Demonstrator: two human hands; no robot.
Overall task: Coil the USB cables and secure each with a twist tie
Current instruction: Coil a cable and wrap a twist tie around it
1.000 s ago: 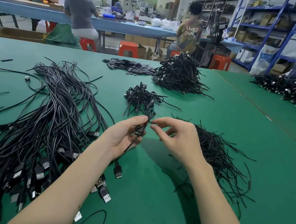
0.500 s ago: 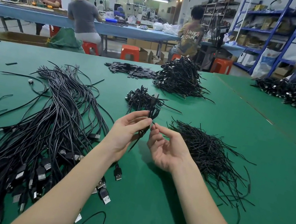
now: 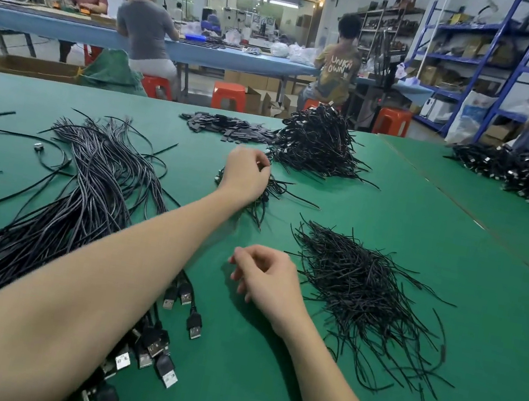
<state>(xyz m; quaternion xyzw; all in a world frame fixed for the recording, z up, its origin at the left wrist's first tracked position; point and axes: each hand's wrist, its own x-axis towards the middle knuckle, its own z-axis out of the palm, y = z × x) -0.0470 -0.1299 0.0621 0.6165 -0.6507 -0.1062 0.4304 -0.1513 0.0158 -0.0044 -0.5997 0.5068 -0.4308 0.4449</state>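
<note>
Centrally, left hand fingers curled onto small coiled-cable pile, right hand loosely curled, holding nothing, twist ties just beside, loose USB cables left.

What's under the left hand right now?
The left hand rests on the small pile of tied cables, fingers curled down. Its strands stick out around it; whether the fingers grip one is hidden.

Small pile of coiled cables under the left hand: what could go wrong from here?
1. The left hand is on the small pile of coiled cables, close to the loose USB cables; stray ends could snag.
2. Whether its grip holds a bundle is hidden; a loose tie could let a coil spring open.
3. The right hand rests beside the twist ties; it could drag several out.
</note>
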